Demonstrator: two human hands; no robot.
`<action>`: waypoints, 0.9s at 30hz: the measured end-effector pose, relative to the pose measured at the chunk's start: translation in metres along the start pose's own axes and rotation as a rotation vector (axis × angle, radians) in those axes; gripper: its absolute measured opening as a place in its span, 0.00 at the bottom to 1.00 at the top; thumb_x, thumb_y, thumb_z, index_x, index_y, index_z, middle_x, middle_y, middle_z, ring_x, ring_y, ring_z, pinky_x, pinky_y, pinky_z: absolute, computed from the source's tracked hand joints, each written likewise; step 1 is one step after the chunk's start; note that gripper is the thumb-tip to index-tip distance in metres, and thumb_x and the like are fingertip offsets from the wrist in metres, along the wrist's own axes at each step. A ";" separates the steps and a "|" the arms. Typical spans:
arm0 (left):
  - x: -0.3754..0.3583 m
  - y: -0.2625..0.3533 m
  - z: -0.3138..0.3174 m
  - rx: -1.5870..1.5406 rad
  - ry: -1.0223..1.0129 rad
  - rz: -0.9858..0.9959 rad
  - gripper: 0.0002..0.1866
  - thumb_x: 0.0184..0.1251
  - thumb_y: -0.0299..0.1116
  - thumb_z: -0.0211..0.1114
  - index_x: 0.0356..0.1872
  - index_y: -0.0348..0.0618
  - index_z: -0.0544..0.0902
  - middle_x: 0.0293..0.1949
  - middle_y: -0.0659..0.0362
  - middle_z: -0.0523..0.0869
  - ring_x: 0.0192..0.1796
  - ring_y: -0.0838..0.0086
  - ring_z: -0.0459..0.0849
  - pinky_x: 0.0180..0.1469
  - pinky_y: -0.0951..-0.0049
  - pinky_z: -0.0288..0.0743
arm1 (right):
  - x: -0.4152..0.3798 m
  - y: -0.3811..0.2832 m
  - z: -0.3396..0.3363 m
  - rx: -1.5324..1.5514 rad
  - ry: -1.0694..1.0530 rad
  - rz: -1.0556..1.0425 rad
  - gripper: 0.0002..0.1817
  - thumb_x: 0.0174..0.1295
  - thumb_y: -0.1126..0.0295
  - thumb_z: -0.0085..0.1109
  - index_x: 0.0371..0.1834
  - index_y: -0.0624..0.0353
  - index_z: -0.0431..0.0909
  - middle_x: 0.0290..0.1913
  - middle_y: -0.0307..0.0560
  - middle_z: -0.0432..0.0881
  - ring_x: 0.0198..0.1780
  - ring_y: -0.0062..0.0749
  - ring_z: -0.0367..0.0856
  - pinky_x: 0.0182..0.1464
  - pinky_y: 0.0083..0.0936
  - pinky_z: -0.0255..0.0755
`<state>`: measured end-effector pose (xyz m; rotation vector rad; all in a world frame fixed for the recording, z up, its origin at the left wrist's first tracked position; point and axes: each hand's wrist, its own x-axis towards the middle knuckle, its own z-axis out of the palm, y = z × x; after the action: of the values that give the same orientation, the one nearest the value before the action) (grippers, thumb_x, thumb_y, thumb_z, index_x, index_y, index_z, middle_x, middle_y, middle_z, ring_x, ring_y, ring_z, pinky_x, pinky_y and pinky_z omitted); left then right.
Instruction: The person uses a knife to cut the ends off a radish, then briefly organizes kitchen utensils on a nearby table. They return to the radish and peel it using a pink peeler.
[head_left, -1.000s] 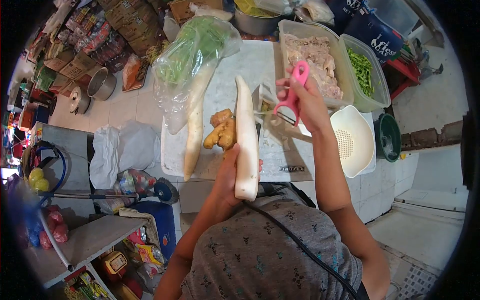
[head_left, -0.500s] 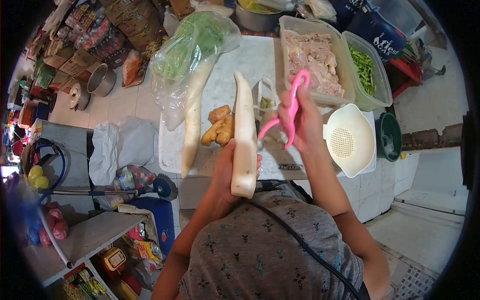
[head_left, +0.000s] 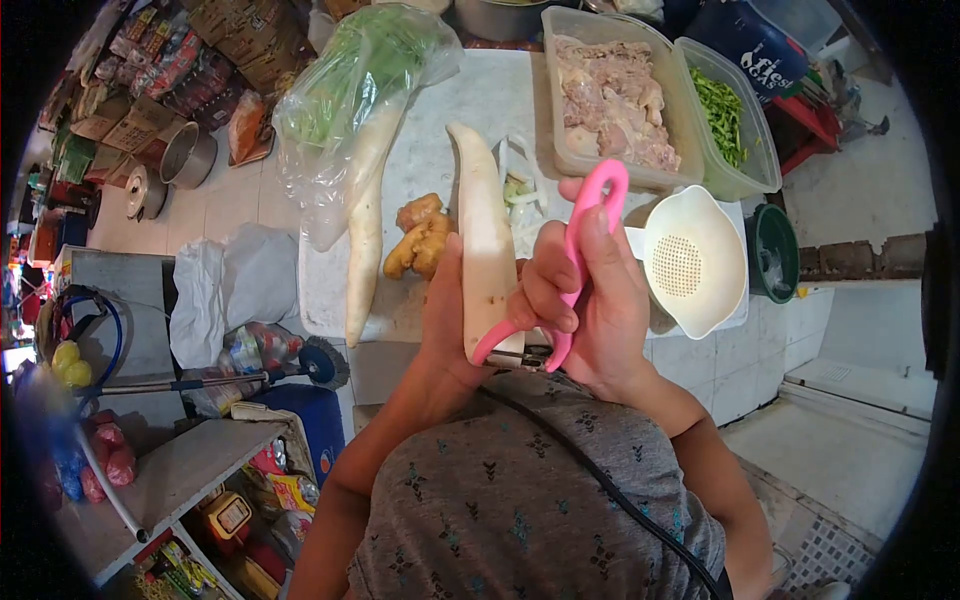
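Observation:
A long white radish (head_left: 486,225) points away from me, its thick near end by my shirt. My left hand (head_left: 445,320) is closed round its near part from the left and beneath. In my right hand (head_left: 600,300) is a pink peeler (head_left: 600,185), its metal blade lying at the radish's near end. Ginger pieces (head_left: 420,240) lie on the white table (head_left: 425,130) to the left, beside a second radish (head_left: 364,240) partly inside a clear plastic bag with green leaves (head_left: 360,80). Some peelings (head_left: 520,190) lie right of the held radish.
A tub of raw meat (head_left: 620,100) and a tub of chopped greens (head_left: 720,120) stand at the back right. A cream strainer (head_left: 690,262) sits at the right edge, near a green bin (head_left: 775,255). A brush (head_left: 320,363) and white sack (head_left: 250,285) are at the left.
My right hand has come down and toward me with the peeler, from beside the radish to its near end. The view has shifted slightly.

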<state>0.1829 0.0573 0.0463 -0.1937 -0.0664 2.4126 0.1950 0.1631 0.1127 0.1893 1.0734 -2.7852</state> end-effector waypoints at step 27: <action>-0.022 0.009 -0.016 0.164 0.544 -0.009 0.26 0.62 0.56 0.42 0.41 0.41 0.69 0.25 0.53 0.74 0.22 0.72 0.74 0.24 0.74 0.72 | 0.150 0.042 -0.068 -0.171 0.182 -0.101 0.09 0.64 0.62 0.39 0.29 0.52 0.55 0.18 0.35 0.60 0.13 0.16 0.55 0.20 0.22 0.66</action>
<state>0.1958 0.0356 0.0322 -0.7576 0.3749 2.2621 0.0599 0.1640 0.0093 0.3841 1.3932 -2.7880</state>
